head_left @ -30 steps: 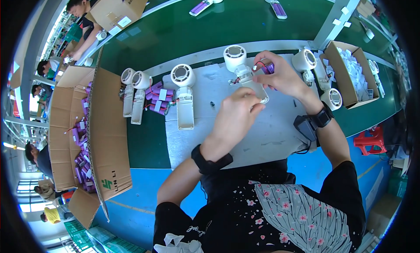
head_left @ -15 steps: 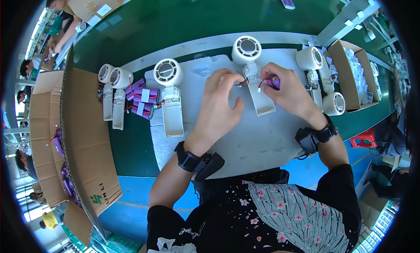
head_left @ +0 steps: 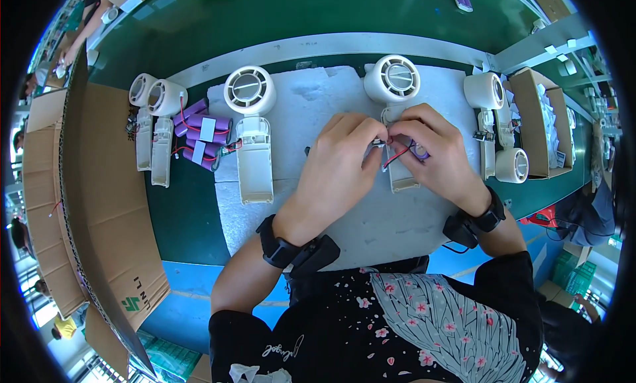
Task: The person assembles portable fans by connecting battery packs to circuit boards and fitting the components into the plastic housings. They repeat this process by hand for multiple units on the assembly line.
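Note:
Both of my hands meet over the open handle of a cream handheld fan point(head_left: 392, 78), whose round head points away from me. With bent fingers, my left hand point(head_left: 341, 164) pinches a small metallic part at the handle, mostly hidden by the fingertips. My right hand point(head_left: 440, 158) is closed around a purple battery pack point(head_left: 420, 151), its fingertips touching those of the left. Red and black wires point(head_left: 396, 159) hang between the hands. The wire ends are hidden under the fingers. Left of my hands lies another open fan point(head_left: 254, 161), wired to purple battery packs point(head_left: 211, 132).
A pale foam sheet point(head_left: 298, 95) lies under the work on the green table. More fans point(head_left: 161, 138) stand left, others point(head_left: 487, 114) right. A tall cardboard box point(head_left: 116, 204) borders the left; a smaller carton point(head_left: 534, 131) of white pieces sits right.
My hands have come together, the left moving right to meet the right at the handle. The white plug that dangled from the wires is now out of sight. The view has shifted slightly.

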{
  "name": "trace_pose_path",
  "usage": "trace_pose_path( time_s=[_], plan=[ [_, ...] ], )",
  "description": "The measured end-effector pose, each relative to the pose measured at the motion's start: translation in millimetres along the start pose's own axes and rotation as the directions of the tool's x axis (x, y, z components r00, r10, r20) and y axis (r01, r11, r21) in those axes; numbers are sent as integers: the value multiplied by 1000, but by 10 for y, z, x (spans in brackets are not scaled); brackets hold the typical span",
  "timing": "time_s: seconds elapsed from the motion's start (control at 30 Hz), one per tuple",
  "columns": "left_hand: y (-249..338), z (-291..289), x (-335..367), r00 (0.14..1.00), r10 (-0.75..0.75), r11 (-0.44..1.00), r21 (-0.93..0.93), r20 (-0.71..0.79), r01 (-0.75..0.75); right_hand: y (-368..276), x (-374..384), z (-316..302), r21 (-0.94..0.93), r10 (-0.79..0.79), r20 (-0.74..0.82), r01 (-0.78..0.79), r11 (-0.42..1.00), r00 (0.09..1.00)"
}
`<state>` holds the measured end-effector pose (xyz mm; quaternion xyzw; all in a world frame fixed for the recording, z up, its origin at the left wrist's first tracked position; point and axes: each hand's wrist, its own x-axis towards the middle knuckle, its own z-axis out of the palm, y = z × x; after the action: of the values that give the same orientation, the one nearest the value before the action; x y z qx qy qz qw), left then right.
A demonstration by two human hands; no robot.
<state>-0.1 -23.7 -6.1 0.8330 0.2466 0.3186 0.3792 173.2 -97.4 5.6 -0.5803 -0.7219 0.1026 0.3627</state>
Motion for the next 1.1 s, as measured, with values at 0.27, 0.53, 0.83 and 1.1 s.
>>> trace_pose_path(
  time_s=[0.27, 0.53, 0.83, 1.1],
  plan=[
    [-14, -19, 10, 999, -51, 998, -35, 12, 51, -9, -14, 20, 13, 50, 3, -50, 999, 999],
    [-42, -23, 24, 992, -108, 986, -123, 63, 115, 3, -24, 32, 20, 114, 22, -114, 993, 993],
    [-17, -48, 26, 983, -149, 972, -169, 103, 165, -2, -35, 35, 85, 148, 35, -151, 985, 988],
    [-57, -82, 0, 988, -140, 970, -190, 68, 150, 4, -25, 8, 67, 129, 88, -135, 989, 988]
  ],
)
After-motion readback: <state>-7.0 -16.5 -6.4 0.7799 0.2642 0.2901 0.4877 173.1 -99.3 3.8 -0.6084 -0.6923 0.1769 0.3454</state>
